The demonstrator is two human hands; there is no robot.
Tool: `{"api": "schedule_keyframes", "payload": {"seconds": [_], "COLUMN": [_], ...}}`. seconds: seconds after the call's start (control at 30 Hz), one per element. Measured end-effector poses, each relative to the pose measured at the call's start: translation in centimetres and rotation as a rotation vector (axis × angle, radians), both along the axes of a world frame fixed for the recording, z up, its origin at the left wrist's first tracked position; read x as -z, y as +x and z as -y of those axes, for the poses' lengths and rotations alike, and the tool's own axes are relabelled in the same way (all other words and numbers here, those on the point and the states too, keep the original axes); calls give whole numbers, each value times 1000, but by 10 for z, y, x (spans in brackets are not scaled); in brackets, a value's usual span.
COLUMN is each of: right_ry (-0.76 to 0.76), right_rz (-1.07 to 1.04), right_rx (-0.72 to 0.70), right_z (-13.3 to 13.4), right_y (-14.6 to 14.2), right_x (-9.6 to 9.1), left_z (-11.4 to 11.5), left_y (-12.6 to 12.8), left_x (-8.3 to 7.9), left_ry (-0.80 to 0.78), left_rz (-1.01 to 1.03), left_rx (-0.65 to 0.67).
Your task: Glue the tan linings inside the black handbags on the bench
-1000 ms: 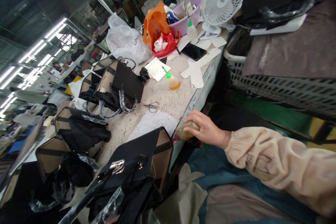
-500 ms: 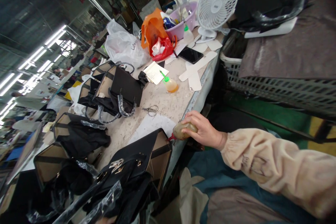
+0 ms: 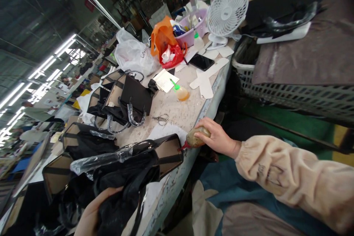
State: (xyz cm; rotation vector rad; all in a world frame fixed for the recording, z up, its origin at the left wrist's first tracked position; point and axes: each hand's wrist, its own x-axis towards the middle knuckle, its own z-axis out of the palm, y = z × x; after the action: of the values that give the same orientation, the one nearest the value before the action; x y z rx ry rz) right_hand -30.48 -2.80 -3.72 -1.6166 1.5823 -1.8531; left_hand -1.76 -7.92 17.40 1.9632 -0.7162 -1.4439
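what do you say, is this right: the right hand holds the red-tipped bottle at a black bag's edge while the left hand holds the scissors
Not quite: the left hand isn't holding the scissors. The head view shows them lying on the table, with the left hand against the black bag. The right hand does hold the red-tipped bottle at that bag's edge.

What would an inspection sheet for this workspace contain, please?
Surface: pale, scuffed worktop, chipped along its painted edge.
Work items: black tan-lined bag; cloudy squeeze bottle, red nozzle at or near the bag's edge.
Clutter: small metal scissors, flat black phone.
Hands: right hand grips the bottle; left hand lies against crumpled black fabric.
Cables: thin pale cord by the round white plastic fan.
Surroundings: pale perforated plastic basket; lit ceiling tubes.
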Motion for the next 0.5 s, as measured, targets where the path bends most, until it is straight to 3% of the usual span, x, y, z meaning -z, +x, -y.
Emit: {"api": "schedule_keyframes", "payload": {"seconds": [0.2, 0.5], "right_ry": [93, 62], "right_rz": [85, 20], "right_rx": [-28, 24], "right_z": [-10, -7], "right_y": [1, -2], "right_x": [3, 6], "left_z": [14, 23], "left_y": [-15, -25], "left_x": [6, 5], "left_ry": [-44, -63], "left_rz": [-26, -1], "left_rx": [-92, -62]}}
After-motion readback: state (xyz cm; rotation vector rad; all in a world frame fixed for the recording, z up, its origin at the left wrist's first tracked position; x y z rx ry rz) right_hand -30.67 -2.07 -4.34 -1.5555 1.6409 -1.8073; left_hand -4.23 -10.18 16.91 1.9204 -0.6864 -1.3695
